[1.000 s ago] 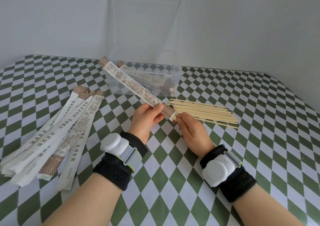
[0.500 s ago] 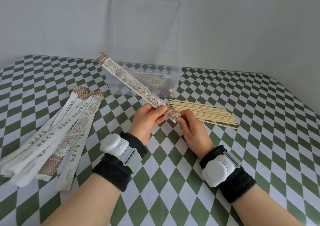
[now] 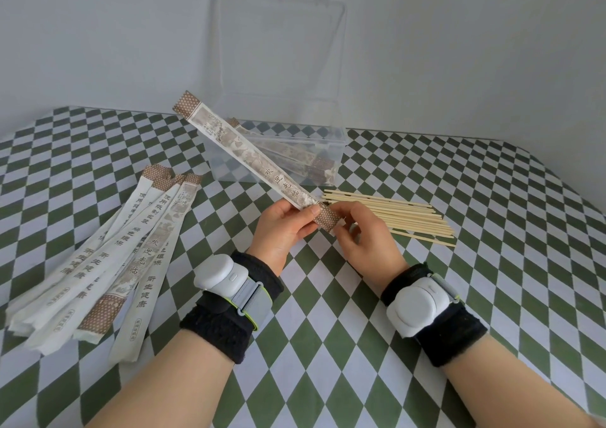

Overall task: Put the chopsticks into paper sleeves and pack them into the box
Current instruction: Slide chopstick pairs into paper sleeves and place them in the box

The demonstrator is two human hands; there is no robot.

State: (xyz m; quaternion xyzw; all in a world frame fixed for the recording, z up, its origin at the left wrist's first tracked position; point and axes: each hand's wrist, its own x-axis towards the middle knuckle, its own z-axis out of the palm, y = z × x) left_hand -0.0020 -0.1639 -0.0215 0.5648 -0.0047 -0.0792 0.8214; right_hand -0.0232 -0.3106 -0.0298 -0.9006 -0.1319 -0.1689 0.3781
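**Sleeve seems full, and its far end has risen toward the box**

My left hand grips the sleeve near its lower end, with the thumb on top and the fingers under it. My right hand pinches the brown patterned mouth of the same sleeve with its fingertips. The sleeve is in the air above the tabletop, slanting up and away from me. Its far end is in front of the open box.

One second ago a small pale tip was visible at the mouth, just by my right fingers. Now I see no tip there, only the brown paper between my fingertips. The far end of the sleeve also stands a little higher and more to the left than before. My right hand has come closer against the mouth.

I judge from this that the pair is pushed fully inside, although I cannot see the sticks through the paper. If so, the filling step for this sleeve is done, and it can go into the box beside the filled sleeves that lie there.

Much work is left. The bare chopsticks lie in a bundle to the right, near the box. The empty sleeves are spread in a fan on the left.
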